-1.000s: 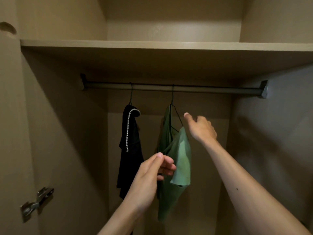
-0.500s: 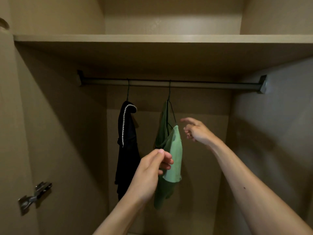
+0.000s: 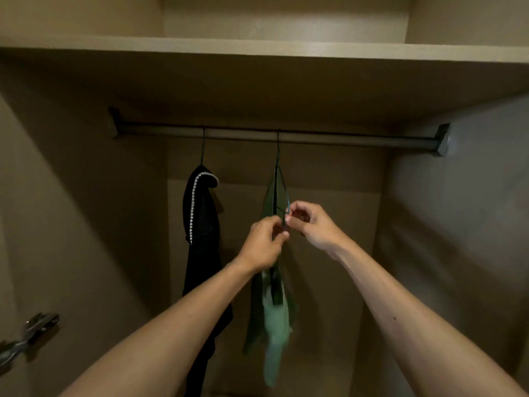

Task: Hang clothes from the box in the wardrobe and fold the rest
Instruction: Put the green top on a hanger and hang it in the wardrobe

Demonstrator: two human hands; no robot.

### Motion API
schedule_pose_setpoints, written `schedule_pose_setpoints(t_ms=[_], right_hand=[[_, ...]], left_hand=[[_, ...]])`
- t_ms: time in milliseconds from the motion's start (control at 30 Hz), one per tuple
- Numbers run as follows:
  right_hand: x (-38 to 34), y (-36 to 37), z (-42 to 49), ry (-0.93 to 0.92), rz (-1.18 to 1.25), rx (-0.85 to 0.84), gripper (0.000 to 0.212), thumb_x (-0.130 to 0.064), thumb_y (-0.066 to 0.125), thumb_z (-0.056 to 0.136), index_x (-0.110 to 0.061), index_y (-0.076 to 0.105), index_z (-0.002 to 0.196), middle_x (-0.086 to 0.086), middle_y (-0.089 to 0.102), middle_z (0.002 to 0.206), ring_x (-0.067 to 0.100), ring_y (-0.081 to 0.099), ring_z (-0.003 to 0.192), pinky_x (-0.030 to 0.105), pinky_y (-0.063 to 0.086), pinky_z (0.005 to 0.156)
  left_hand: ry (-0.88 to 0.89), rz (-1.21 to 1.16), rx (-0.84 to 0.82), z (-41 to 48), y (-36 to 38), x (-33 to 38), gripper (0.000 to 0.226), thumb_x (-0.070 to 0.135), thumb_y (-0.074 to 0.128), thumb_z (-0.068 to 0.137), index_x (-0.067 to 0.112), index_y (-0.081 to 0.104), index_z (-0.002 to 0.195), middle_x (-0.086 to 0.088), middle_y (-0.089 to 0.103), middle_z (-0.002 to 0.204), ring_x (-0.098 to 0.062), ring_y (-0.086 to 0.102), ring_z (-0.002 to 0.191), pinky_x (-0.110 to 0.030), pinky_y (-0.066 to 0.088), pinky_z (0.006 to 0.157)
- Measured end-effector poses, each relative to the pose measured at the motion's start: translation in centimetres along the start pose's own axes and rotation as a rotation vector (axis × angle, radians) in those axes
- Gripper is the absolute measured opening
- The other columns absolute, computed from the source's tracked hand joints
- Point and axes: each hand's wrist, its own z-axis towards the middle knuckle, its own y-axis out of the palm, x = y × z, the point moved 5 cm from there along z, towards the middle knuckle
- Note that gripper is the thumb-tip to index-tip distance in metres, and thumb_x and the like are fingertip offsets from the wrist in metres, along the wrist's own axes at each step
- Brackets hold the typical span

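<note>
The beige wooden wardrobe carries a dark metal rail above the left hand and right hand. Left of them a black pearl-trimmed garment already hangs. The limp green garment drops between them on a thin dark wire hanger. The left hand pinches cloth and the right hand pinches wire, probably to seat the fabric so it won't slide off.

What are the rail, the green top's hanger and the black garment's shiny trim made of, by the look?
The rail: likely metal, dull grey sheen along a straight bar. The hanger: thin dark wire, probably coated metal; too slim to tell. The trim: a row of small pale glossy beads, pearl-like; real or plastic, unclear.
</note>
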Motion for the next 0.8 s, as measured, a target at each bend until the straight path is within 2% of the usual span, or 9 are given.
schedule_pose_setpoints(t_ms=[67,133,200,300,400,500,567,633,800], right_hand=[[1.5,0.6,-0.5,0.079,0.126,0.045,0.015,0.000,0.055,0.098,-0.011,0.060,0.090,0.004,0.061,0.076,0.010,0.058,0.064,0.019,0.047,0.057],[3.0,0.4,-0.9,0.206,0.364,0.155,0.020,0.002,0.047,0.099,-0.013,0.060,0.097,0.008,0.064,0.090,0.019,0.064,0.078,0.030,0.054,0.065],[4.1,-0.3,-1.5,0.323,0.517,0.226,0.024,0.003,0.042,0.100,-0.014,0.059,0.102,0.011,0.065,0.104,0.023,0.065,0.093,0.039,0.054,0.078],[5.0,-1.7,-1.4,0.352,0.455,0.311,0.020,-0.005,0.042,0.102,-0.016,0.058,0.106,0.010,0.063,0.110,0.022,0.064,0.099,0.039,0.052,0.085],[6.3,-1.3,-0.6,0.400,0.363,0.306,0.030,-0.019,0.053,0.101,-0.015,0.053,0.131,0.007,0.060,0.129,0.021,0.061,0.117,0.043,0.050,0.101],[8.3,0.6,-0.3,0.492,0.295,0.238,0.046,-0.027,0.055,0.101,-0.020,0.043,0.145,0.003,0.054,0.139,0.020,0.054,0.126,0.046,0.046,0.106],[10.4,1.5,-1.2,0.546,0.252,0.235,0.044,-0.026,0.054,0.102,-0.023,0.041,0.144,0.004,0.056,0.137,0.020,0.056,0.123,0.044,0.049,0.102],[13.3,2.5,-3.3,0.624,0.226,0.245,0.040,-0.022,0.054,0.102,-0.024,0.041,0.140,0.002,0.060,0.130,0.019,0.061,0.115,0.041,0.052,0.094],[20.8,5.1,-11.1,0.878,0.289,0.306,0.035,-0.010,0.050,0.101,-0.022,0.041,0.133,0.004,0.063,0.110,0.014,0.061,0.078,0.024,0.043,0.058]], left_hand=[[-0.004,-0.135,0.005,-0.9,1.3,-0.4,0.021,0.010,0.057,0.098,0.020,0.061,0.081,-0.003,0.067,0.073,-0.013,0.063,0.063,-0.028,0.049,0.065],[-0.033,-0.166,0.065,-0.6,0.9,-1.7,0.029,0.011,0.049,0.102,0.025,0.058,0.078,0.002,0.065,0.068,-0.013,0.061,0.060,-0.031,0.050,0.065],[-0.104,-0.121,0.130,-0.2,0.2,-4.7,0.032,0.013,0.043,0.102,0.028,0.056,0.077,0.007,0.062,0.069,-0.020,0.061,0.070,-0.038,0.051,0.075],[-0.250,-0.136,0.225,0.3,-1.1,-7.9,0.027,0.014,0.044,0.100,0.023,0.061,0.081,0.002,0.064,0.081,-0.030,0.061,0.091,-0.048,0.052,0.089],[-0.391,-0.252,0.229,0.6,-0.7,-9.5,0.020,0.024,0.050,0.102,0.016,0.063,0.114,-0.004,0.062,0.117,-0.030,0.057,0.118,-0.040,0.047,0.102],[-0.604,-0.464,0.082,0.3,1.8,-11.9,0.064,0.046,0.052,0.099,0.019,0.032,0.154,-0.002,0.042,0.153,-0.027,0.043,0.138,-0.040,0.038,0.114],[-0.650,-0.525,0.041,-0.7,3.5,-13.8,0.067,0.044,0.053,0.099,0.022,0.026,0.156,-0.003,0.040,0.155,-0.025,0.046,0.135,-0.043,0.042,0.111],[-0.663,-0.491,-0.004,-2.6,5.0,-14.9,0.055,0.030,0.052,0.102,0.020,0.032,0.152,-0.003,0.047,0.146,-0.020,0.052,0.123,-0.033,0.045,0.100],[-0.727,-0.428,-0.165,-8.0,10.9,-18.2,0.037,0.021,0.053,0.102,0.016,0.048,0.138,-0.001,0.054,0.127,-0.020,0.056,0.117,-0.028,0.041,0.090]])
